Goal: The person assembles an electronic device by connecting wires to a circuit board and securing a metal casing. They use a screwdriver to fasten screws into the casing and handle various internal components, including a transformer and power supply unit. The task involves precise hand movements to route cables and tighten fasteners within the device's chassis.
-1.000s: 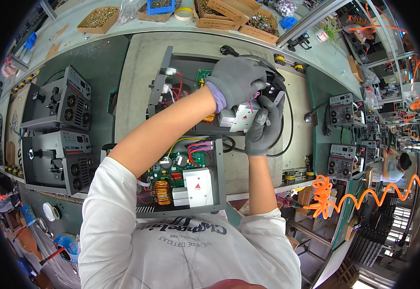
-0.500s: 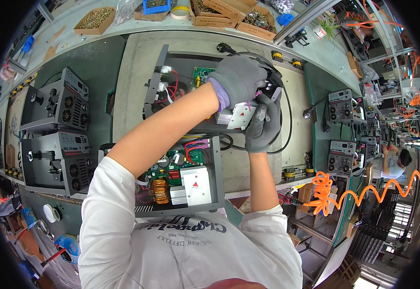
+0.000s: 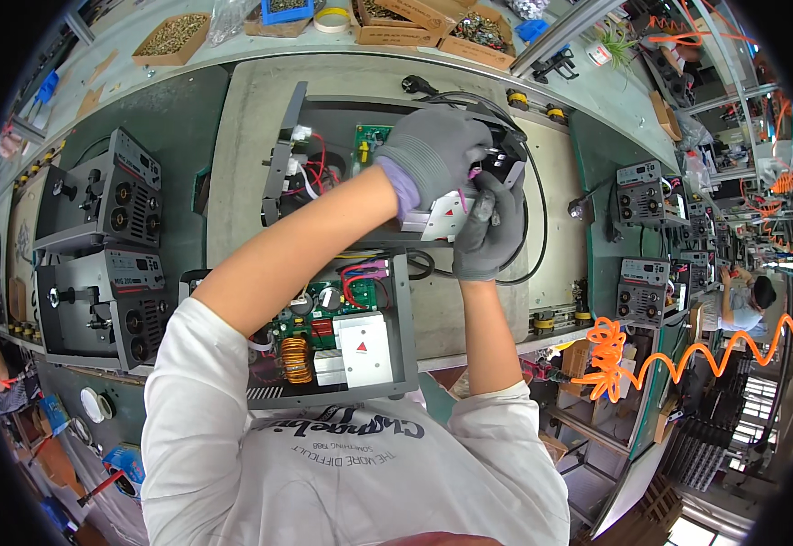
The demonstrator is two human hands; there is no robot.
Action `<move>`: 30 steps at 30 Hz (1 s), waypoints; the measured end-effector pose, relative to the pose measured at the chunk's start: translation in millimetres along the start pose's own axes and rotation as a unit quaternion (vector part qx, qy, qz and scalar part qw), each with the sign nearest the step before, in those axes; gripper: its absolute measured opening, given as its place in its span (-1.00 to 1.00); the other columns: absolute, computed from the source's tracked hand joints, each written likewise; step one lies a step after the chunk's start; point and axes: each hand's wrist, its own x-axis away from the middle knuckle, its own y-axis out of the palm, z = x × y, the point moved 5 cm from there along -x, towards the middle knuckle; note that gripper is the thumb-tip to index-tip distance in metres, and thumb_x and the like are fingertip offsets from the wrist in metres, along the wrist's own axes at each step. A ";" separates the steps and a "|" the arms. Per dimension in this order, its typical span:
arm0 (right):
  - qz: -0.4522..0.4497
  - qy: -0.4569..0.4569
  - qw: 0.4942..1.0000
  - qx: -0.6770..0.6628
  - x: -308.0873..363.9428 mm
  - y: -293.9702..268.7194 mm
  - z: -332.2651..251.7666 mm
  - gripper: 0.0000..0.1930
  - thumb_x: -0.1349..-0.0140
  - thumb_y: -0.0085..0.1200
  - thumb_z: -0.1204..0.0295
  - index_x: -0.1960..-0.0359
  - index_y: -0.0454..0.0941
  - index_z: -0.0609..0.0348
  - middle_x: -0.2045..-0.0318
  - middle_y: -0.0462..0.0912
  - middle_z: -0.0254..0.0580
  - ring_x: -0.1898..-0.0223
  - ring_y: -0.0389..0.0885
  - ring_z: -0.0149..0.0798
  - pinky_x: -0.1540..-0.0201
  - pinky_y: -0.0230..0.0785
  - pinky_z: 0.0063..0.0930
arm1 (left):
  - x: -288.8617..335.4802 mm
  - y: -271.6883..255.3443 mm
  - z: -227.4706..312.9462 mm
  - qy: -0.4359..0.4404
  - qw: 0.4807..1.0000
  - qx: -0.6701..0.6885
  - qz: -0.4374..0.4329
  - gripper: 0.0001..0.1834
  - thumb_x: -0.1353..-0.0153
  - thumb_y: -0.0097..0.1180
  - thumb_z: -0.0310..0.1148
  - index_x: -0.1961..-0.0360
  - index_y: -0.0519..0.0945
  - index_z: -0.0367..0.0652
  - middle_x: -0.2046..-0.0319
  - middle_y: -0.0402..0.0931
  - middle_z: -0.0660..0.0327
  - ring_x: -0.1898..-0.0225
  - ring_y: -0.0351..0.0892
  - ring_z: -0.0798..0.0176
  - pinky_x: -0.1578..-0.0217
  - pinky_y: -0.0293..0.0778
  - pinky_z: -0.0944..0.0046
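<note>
Both my hands wear grey gloves and work at the right end of an open dark welding machine housing [image 3: 280, 173] on the bench. My left hand [image 3: 437, 150] reaches over from above, its fingers curled at the end panel, their tips partly hidden. Just below it, my right hand [image 3: 489, 227] is closed with thumb and fingers together beside a purple-sleeved wire [image 3: 463, 200]; what it grips is hidden. A silver heatsink block [image 3: 442, 218] with a red triangle sits next to the right hand. Inside the housing, a green circuit board [image 3: 373, 138] and red wires [image 3: 317, 164] show left of the left hand.
A second open housing [image 3: 401, 328] lies nearest me, under my left forearm. A black power cable [image 3: 543, 214] loops right of the hands. Assembled welding machines [image 3: 137, 296] stand left, others [image 3: 642, 291] right. An orange coiled hose [image 3: 607, 359] hangs lower right; a screw box [image 3: 171, 41] sits beyond.
The whole view has shifted slightly, with the housing and hands a little further left in the picture. Both hands stay at the housing's right end, with only small finger movement.
</note>
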 end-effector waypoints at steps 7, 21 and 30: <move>0.017 -0.013 1.000 0.013 2.8 -1.0 0.0 -0.66 -0.42 -0.08 0.29 0.13 0.62 0.35 -0.01 0.58 0.20 0.04 0.63 0.09 -0.04 0.44 -0.24 | 0.1 -1.4 -5.3 -0.074 0.996 0.023 -0.053 -0.80 -0.25 0.12 -0.23 0.24 0.70 -0.04 0.30 0.66 0.13 0.17 0.63 -0.02 0.11 0.53 -0.01; 0.030 -0.008 0.999 0.014 6.7 -1.2 9.0 -0.68 -0.43 -0.03 0.28 0.10 0.65 0.29 -0.12 0.53 0.31 0.02 0.64 0.07 0.00 0.48 -0.31 | 2.3 2.4 11.5 -0.011 0.992 -0.123 -0.034 -0.81 -0.21 0.12 -0.22 0.33 0.67 -0.07 0.33 0.60 0.14 0.21 0.62 0.04 0.16 0.52 0.00; 0.020 0.005 1.000 0.001 5.5 -1.8 2.5 -0.68 -0.44 -0.03 0.29 0.10 0.64 0.32 -0.10 0.55 0.28 0.09 0.66 0.02 0.05 0.49 -0.34 | 3.0 4.5 6.6 0.014 0.995 -0.096 -0.006 -0.85 -0.13 0.17 -0.27 0.31 0.69 -0.03 0.30 0.61 0.17 0.20 0.62 0.08 0.14 0.53 0.06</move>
